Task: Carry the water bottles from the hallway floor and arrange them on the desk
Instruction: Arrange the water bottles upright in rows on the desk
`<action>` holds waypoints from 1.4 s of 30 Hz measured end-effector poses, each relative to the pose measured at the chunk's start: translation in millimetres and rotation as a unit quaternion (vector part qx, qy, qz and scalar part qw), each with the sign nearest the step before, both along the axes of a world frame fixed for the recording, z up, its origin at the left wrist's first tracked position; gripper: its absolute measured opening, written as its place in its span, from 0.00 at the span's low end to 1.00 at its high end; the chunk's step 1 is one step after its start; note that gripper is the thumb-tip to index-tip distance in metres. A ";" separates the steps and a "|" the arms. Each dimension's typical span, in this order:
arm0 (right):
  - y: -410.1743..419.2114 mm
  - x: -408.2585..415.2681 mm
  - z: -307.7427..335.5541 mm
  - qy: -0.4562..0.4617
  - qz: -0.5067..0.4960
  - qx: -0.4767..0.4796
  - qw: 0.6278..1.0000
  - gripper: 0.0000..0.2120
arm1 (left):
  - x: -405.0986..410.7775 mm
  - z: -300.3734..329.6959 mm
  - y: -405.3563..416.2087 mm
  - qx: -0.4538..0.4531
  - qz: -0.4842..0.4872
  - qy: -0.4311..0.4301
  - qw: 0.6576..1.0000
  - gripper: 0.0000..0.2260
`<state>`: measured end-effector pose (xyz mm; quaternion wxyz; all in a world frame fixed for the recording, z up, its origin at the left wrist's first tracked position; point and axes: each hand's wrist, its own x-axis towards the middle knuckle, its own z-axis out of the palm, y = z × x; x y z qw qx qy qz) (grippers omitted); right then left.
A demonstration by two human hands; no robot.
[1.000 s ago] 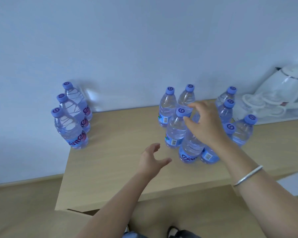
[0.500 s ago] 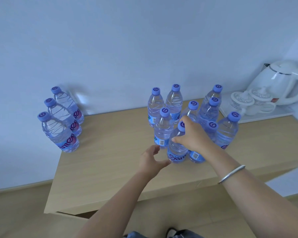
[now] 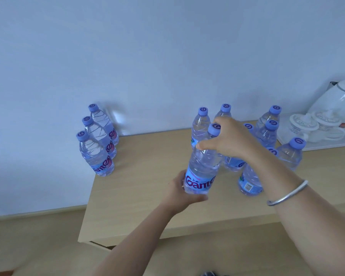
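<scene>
A clear water bottle with a blue cap and blue label is lifted and tilted above the light wooden desk. My left hand grips its base from below. My right hand holds its neck and shoulder, thumb lying across the front. Behind and to the right, a cluster of several like bottles stands on the desk, partly hidden by my right arm. Three more bottles stand in a row at the desk's far left edge, against the wall.
A white kettle and white lidded cups sit on a white tray at the desk's right end. A pale wall backs the desk. Wood floor lies to the left and in front of the desk.
My right hand has lifted one bottle out of the cluster toward me and to the left. My left hand, open before, now grips the bottle's base.
</scene>
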<state>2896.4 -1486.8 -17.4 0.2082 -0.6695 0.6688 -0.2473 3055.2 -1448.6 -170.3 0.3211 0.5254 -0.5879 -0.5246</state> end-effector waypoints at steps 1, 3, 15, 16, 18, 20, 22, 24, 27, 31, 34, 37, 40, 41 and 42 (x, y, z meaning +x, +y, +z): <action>-2.0 7.7 2.8 -0.023 0.007 -0.004 1.000 0.25 | 4.9 1.8 0.8 -0.002 0.010 0.019 1.000 0.26; -7.8 19.5 2.5 -0.069 0.021 0.008 0.997 0.21 | 16.0 6.2 2.9 -0.010 0.025 0.037 0.999 0.23; -25.1 64.7 -4.1 -0.241 0.295 0.173 0.908 0.25 | 79.2 25.4 21.7 0.012 0.052 0.097 0.994 0.18; -25.9 71.4 -2.8 -0.239 0.306 0.172 0.905 0.26 | 85.5 27.1 22.5 0.013 0.052 0.096 0.994 0.18; -28.0 85.3 -0.5 -0.251 0.309 0.158 0.904 0.25 | 97.9 30.7 24.2 0.014 0.061 0.096 0.993 0.17; -28.7 100.6 -0.6 -0.261 0.311 0.148 0.902 0.26 | 110.2 32.8 25.7 0.008 0.075 0.089 0.993 0.17; -28.9 115.4 -3.2 -0.268 0.326 0.139 0.896 0.28 | 121.6 33.6 27.3 0.000 0.091 0.077 0.993 0.18; -29.8 129.1 -6.7 -0.272 0.337 0.132 0.892 0.28 | 131.2 32.5 29.5 -0.003 0.110 0.065 0.992 0.19; -31.0 149.1 -12.6 -0.253 0.343 0.123 0.896 0.28 | 142.8 29.6 35.1 -0.012 0.156 0.043 0.987 0.21; -32.2 175.1 -22.1 -0.247 0.358 0.130 0.891 0.29 | 162.6 21.7 43.6 -0.022 0.197 0.030 0.980 0.21; -32.9 191.7 -27.2 -0.247 0.368 0.139 0.885 0.29 | 178.9 13.7 45.3 -0.020 0.210 0.022 0.977 0.20; -34.1 206.2 -31.8 -0.259 0.376 0.152 0.877 0.29 | 194.3 6.9 44.2 -0.012 0.216 0.011 0.976 0.22; -35.9 219.6 -37.6 -0.259 0.373 0.160 0.876 0.29 | 211.7 -0.2 42.0 0.002 0.187 0.013 0.982 0.22; -36.1 224.0 -40.0 -0.253 0.375 0.163 0.877 0.29 | 217.3 -3.7 41.5 0.006 0.174 0.019 0.985 0.22; -36.0 228.9 -42.4 -0.241 0.379 0.165 0.878 0.28 | 222.8 -7.5 41.0 0.010 0.169 0.019 0.985 0.22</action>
